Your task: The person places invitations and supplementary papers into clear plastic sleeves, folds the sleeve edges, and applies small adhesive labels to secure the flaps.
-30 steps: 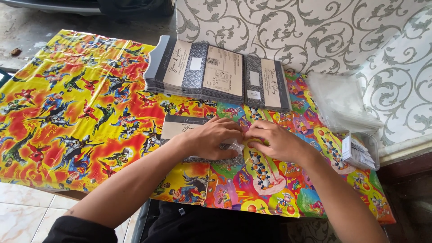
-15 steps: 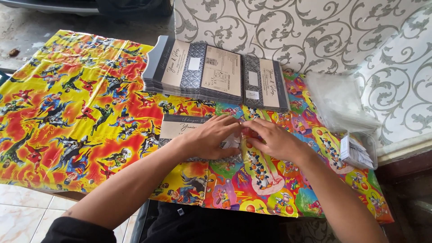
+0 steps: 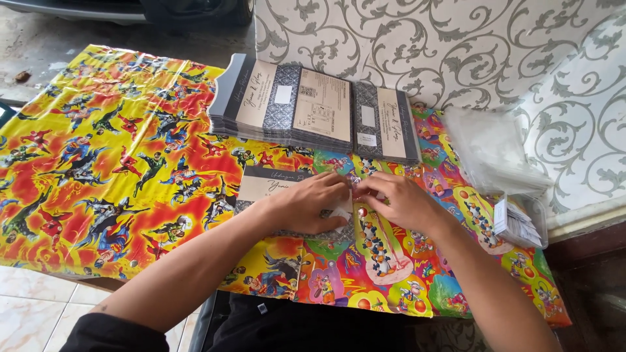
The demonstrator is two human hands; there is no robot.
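A grey and cream card in a clear sleeve point(image 3: 270, 184) lies flat on the bright cartoon-print cover point(image 3: 98, 163). My left hand point(image 3: 312, 203) presses down on the card's right half, fingers curled over it. My right hand point(image 3: 399, 201) meets it at the card's right edge, fingertips pinching something small and white there; what it is stays hidden between the fingers. Both forearms reach in from the bottom of the view.
Stacks of similar grey and cream cards point(image 3: 306, 107) lie fanned along the back. A pile of clear plastic sleeves point(image 3: 490, 151) and a small clear box of white slips point(image 3: 521, 221) sit at the right. A wall with a scroll pattern point(image 3: 456, 45) stands behind.
Both hands stay on the card's right edge. The fingertips have shifted slightly closer together; the card has not moved.
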